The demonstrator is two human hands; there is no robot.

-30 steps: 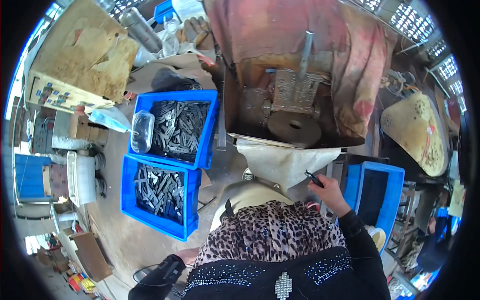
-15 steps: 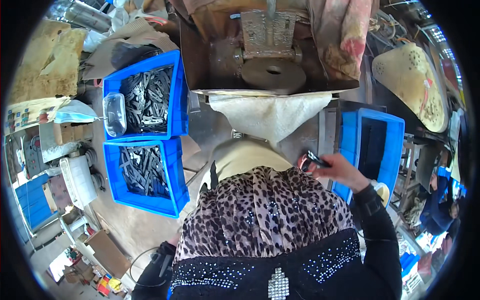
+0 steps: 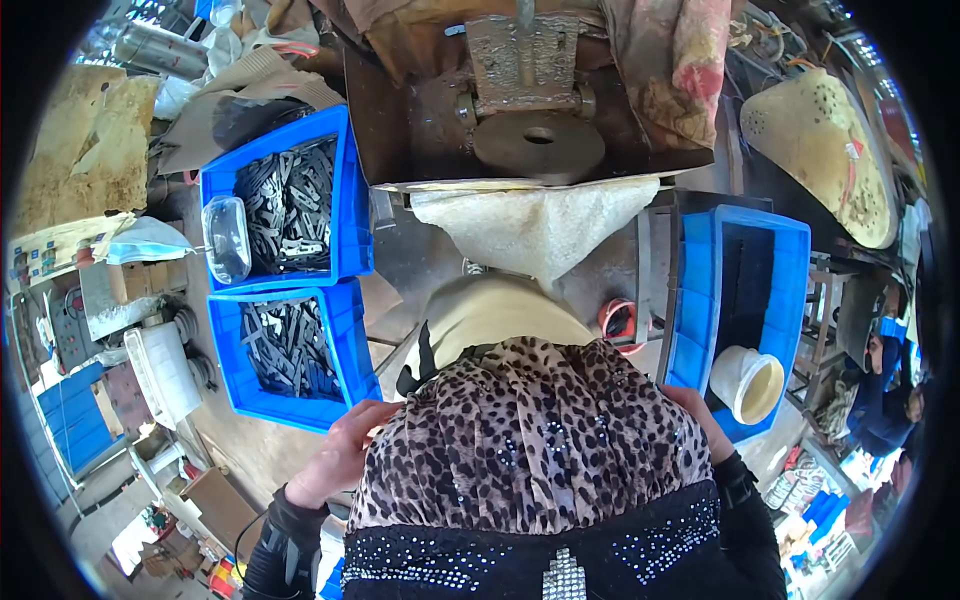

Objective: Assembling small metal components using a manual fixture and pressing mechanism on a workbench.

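My left hand point(image 3: 343, 452) is at the left side of the leopard-print top point(image 3: 530, 430), its fingers bent in and closed at the cloth's edge. On the opposite side, my right hand point(image 3: 703, 418) touches the same top; the cloth hides most of its fingers. Beyond my lap, a thick round disc point(image 3: 540, 146) with a central hole lies flat in a brown metal-sided housing point(image 3: 420, 135). A white cloth point(image 3: 535, 222) hangs from the housing's front edge. A small red container point(image 3: 619, 322) with something dark inside stands on the floor between my lap and the right-hand bin.
To the left, two blue bins point(image 3: 352, 190) point(image 3: 345, 350) hold many dark flat metal pieces; a clear plastic tub point(image 3: 226, 240) rests on the farther bin's rim. A blue bin point(image 3: 690, 300) at right has a cream bucket point(image 3: 748, 385) at its near end. A person point(image 3: 875, 410) is at far right.
My right hand has come back from the red container to the top's side; the small dark object it held is no longer in it. My left hand has risen to the top's left edge.
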